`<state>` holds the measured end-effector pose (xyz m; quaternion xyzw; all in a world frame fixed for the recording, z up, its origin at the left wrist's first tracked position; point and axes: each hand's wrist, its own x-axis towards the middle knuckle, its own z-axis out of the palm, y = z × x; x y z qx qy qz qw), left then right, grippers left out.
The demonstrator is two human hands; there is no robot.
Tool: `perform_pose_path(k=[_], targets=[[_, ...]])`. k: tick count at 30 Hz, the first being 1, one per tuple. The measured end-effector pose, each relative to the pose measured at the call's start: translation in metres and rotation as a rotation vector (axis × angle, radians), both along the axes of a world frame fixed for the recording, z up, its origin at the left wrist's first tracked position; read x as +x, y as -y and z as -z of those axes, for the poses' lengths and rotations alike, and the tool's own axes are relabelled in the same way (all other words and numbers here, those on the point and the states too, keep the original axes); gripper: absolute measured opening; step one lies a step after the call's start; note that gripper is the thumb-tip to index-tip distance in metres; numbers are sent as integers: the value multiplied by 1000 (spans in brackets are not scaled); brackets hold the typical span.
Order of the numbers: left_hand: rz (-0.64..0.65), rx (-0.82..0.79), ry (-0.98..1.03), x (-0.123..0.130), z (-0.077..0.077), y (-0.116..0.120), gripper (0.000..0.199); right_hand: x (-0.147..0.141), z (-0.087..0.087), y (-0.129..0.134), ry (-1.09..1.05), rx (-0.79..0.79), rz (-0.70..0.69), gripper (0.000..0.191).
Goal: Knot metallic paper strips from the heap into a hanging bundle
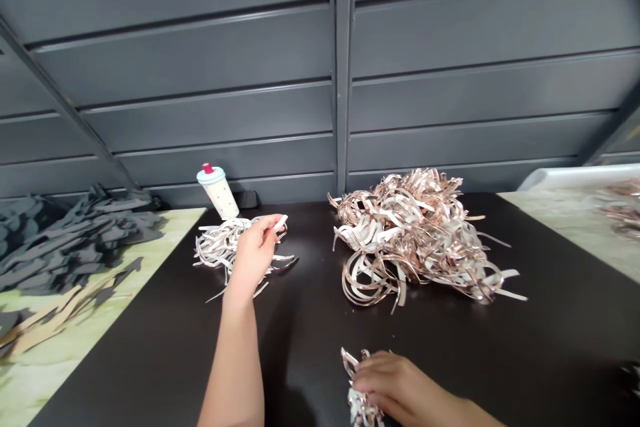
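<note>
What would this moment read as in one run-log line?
left hand: pinching white strip over pale pile | right hand: on small strip bunch | copper-white heap: untouched | dotted cup: behind pale pile

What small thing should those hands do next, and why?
Probably the left hand should release its white strip onto the white pile: it is pinching that strip right by the pile, while the right hand holds a small shiny bunch nearer the person.
</note>
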<state>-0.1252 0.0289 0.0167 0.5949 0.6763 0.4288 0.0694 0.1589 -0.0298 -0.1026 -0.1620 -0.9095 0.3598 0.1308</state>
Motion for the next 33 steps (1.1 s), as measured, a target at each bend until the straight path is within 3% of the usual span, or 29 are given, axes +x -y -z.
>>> perform_pose_path(k=[2,4,7,10,13,15,19,22,27,29,31,33], targets=[[-91,-36,-142,-6,1,0,36,10,-11,0,90,13,-78,36],[-214,-128,-340,-12,4,-1,40,18,-19,-2,118,77,-105,50],[-322,-391,-536,-17,11,-3,45,25,-19,-13,-14,222,111,40],[-223,-533,-556,-13,16,-5,44,26,-13,-40,-113,363,471,26],[-28,-521,-549,2,13,-3,43,24,-8,-75,94,467,831,22],[115,-502,-538,14,9,0,44,23,-5,-93,164,482,904,17],[329,-458,-502,30,6,6,43,21,-5,-103,138,466,881,20],[414,-398,-455,38,7,8,39,20,-18,-93,25,416,863,24],[549,-283,-305,65,4,10,28,10,-58,-80,-606,-60,898,28],[598,-236,-194,80,0,14,23,3,-73,-78,-747,-237,866,28],[594,-202,-76,93,-3,19,18,-5,-84,-77,-818,-319,801,28],[555,-190,10,100,-5,24,13,-12,-92,-75,-837,-277,738,26]])
